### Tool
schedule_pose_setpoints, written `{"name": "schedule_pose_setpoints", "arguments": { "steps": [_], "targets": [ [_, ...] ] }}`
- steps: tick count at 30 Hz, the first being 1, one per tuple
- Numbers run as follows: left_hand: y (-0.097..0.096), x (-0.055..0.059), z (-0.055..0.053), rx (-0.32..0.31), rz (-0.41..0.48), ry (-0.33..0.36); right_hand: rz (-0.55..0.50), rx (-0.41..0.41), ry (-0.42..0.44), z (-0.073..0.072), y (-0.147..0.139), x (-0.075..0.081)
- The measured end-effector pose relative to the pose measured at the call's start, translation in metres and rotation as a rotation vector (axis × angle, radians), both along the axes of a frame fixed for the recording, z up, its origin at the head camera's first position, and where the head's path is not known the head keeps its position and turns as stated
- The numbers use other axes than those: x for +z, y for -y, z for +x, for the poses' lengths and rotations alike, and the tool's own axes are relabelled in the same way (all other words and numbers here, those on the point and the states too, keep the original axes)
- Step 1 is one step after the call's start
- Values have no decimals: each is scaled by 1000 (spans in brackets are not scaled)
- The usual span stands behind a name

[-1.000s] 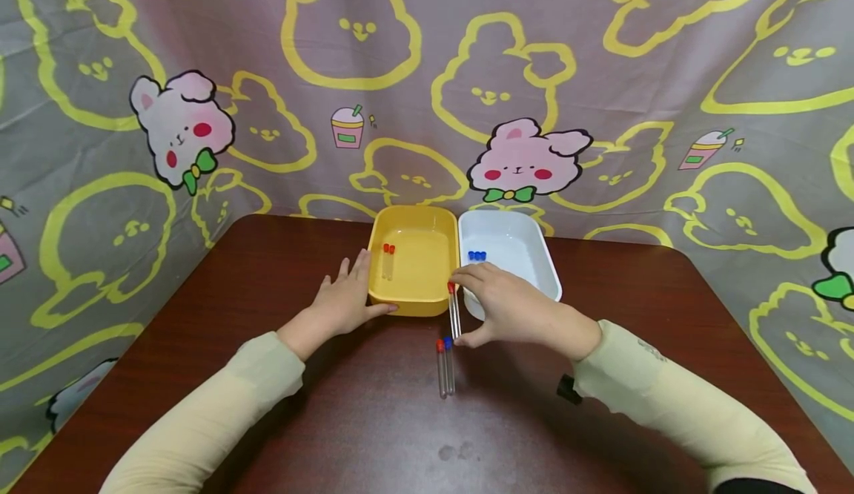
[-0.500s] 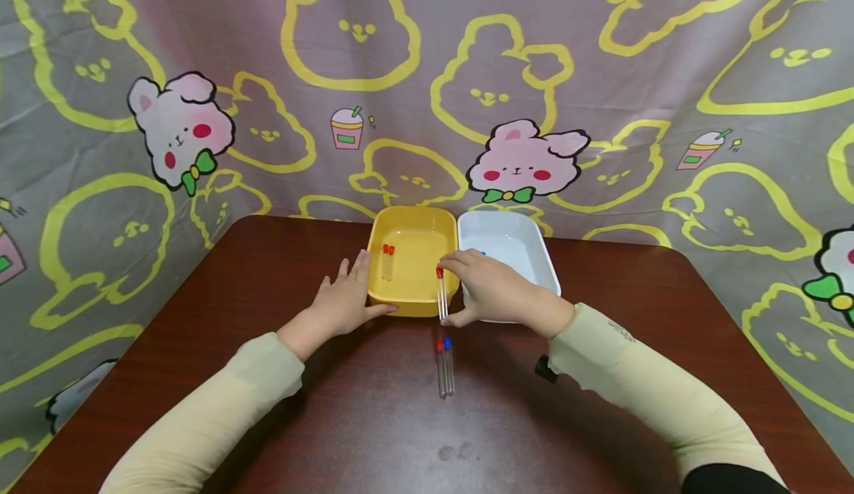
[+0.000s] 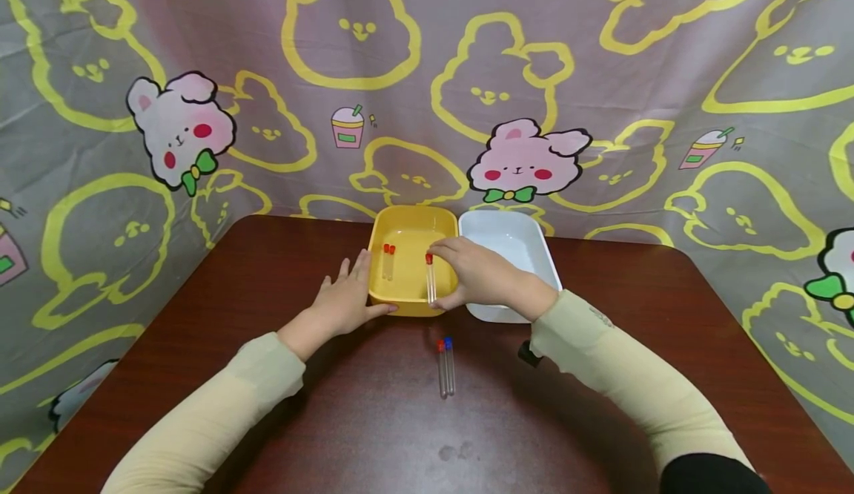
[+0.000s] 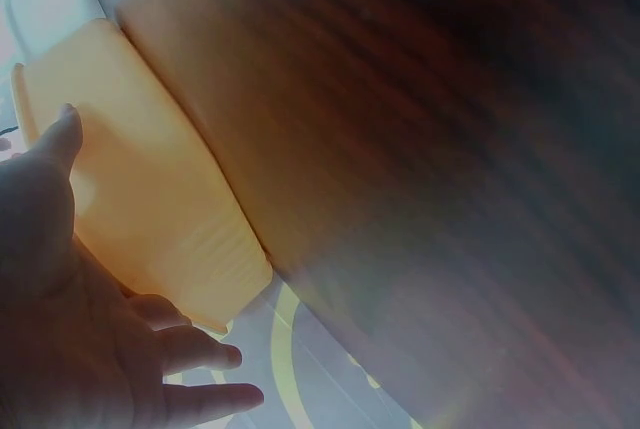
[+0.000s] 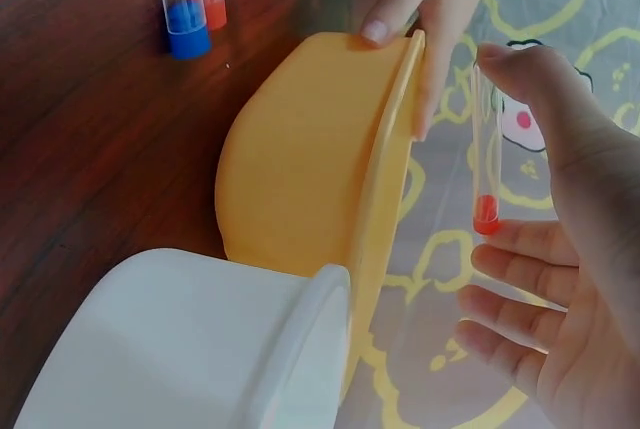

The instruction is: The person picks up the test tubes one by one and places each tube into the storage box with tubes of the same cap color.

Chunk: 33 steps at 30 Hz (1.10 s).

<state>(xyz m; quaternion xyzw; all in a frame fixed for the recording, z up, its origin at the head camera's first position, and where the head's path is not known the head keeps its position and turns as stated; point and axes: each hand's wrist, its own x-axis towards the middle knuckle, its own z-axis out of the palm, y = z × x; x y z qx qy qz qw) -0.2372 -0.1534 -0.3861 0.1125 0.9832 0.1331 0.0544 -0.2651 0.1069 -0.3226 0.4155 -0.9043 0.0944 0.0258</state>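
Test tube [image 3: 431,280] with a red cap is up in the air over the near right part of the yellow tray [image 3: 416,307], clear of its floor. From where I stand, the right hand [image 3: 485,275] has it pinched lengthwise, thumb at the glass end and forefinger at the cap, which points away from the person; the other fingers reach out loosely. On the yellow tray's left side, the left hand [image 3: 342,303] is spread wide, fingers along the side wall and thumb across the near one.

Inside the yellow tray, toward its left wall, two red-capped tubes [image 3: 391,265] lie side by side. On the dark wooden table [image 3: 320,427], on the near side of the yellow tray, a red-capped tube [image 3: 442,373] and a blue-capped tube [image 3: 450,369] lie together, caps toward it. Just beside the yellow tray, on its right, sits a white tray [image 3: 552,265], partly hidden by the right hand. Behind the yellow tray hangs a curtain [image 3: 394,119] printed with cartoon animals.
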Motion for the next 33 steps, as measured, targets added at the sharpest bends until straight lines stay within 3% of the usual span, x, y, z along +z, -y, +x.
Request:
{"name": "schedule_pose_setpoints", "arguments": {
  "steps": [10,25,33],
  "targets": [
    [0,-2,-2,-5,-2,7,13,-25,33,-14,6,-2],
    [1,-2,-2,-8,-6,11,13,15,50,-37,26,-16],
    [2,0,-1,-12,-3,6,59,-27,70,-48,36,-24]
  ]
}}
